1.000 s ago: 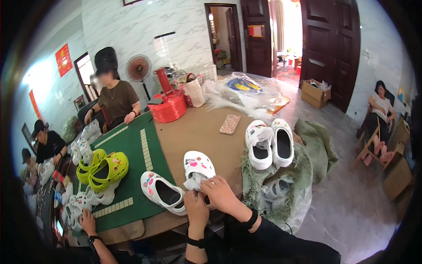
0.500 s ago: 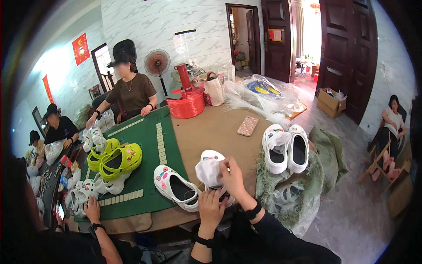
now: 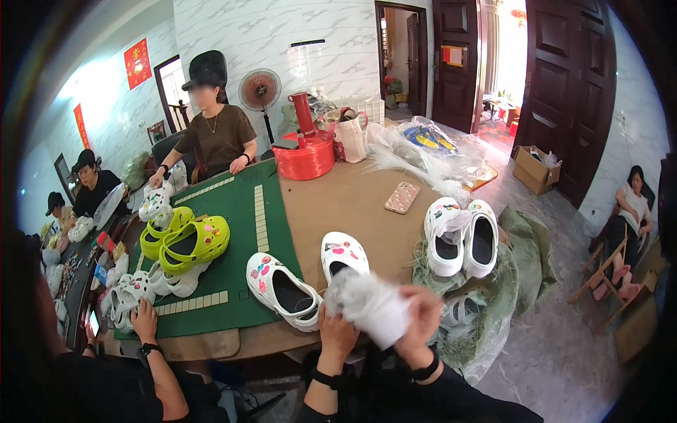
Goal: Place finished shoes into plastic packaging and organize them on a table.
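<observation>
A thin white plastic bag (image 3: 372, 304), blurred by motion, stretches between my hands over the rear of a white clog (image 3: 344, 248). My right hand (image 3: 420, 319) pinches the bag's right end. At its other end my left hand (image 3: 338, 334) is closed on the bag, with its fingertips partly hidden. The bag covers the clog's heel; colourful charms show on its toe. Just left stands a matching white clog (image 3: 283, 292), also with charms. A second white pair (image 3: 464, 236) sits to the right, with clear plastic over one of its shoes.
Yellow-green clogs (image 3: 190, 243) and more white clogs (image 3: 134, 296) stand on the green mat (image 3: 243, 282). A phone (image 3: 402, 197) and a red twine roll (image 3: 305, 162) lie further back. A green woven sack (image 3: 525, 261) hangs at right. Another person's hand (image 3: 144, 321) is at left.
My right hand has moved right and down with the white bag, baring the clog's toe. The bag now spreads between my hands. The view has shifted slightly.
</observation>
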### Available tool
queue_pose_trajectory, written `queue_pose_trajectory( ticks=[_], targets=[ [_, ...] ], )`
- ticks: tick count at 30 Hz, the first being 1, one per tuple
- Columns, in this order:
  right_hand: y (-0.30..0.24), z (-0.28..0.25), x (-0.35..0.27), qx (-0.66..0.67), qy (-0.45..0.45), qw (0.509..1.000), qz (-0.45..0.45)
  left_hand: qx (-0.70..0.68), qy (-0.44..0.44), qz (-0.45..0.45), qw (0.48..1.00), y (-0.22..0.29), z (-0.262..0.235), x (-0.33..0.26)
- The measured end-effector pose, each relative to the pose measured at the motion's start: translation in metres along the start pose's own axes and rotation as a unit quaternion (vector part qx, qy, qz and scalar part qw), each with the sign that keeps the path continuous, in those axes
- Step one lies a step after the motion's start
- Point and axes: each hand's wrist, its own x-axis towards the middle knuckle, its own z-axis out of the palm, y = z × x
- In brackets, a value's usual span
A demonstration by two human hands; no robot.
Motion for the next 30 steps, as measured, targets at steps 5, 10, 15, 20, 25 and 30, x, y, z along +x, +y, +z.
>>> queue_pose_trajectory(
  ticks=[5,10,15,20,25,30],
  targets=[
    [0.014,-0.032,0.049,0.156,0.238,0.955,0.080,-0.043,0.016,0.004,0.999,0.008,-0.004,0.012],
    [0.016,-0.066,0.056,0.135,0.277,0.951,-0.029,-0.024,0.006,0.004,1.000,0.007,-0.008,0.013],
    [0.002,-0.077,0.035,-0.272,0.245,0.921,-0.132,-0.042,0.007,0.030,0.999,0.011,-0.007,0.012],
    [-0.032,-0.044,0.011,0.044,-0.023,0.995,-0.087,-0.266,0.200,-0.067,0.941,0.043,-0.041,0.000],
    [-0.038,-0.039,0.010,0.100,-0.275,0.947,-0.137,-0.286,0.210,-0.081,0.932,0.045,-0.048,0.009],
    [-0.036,-0.034,0.003,0.110,-0.195,0.957,-0.182,-0.368,0.205,-0.152,0.894,0.050,-0.061,0.012]
  ],
)
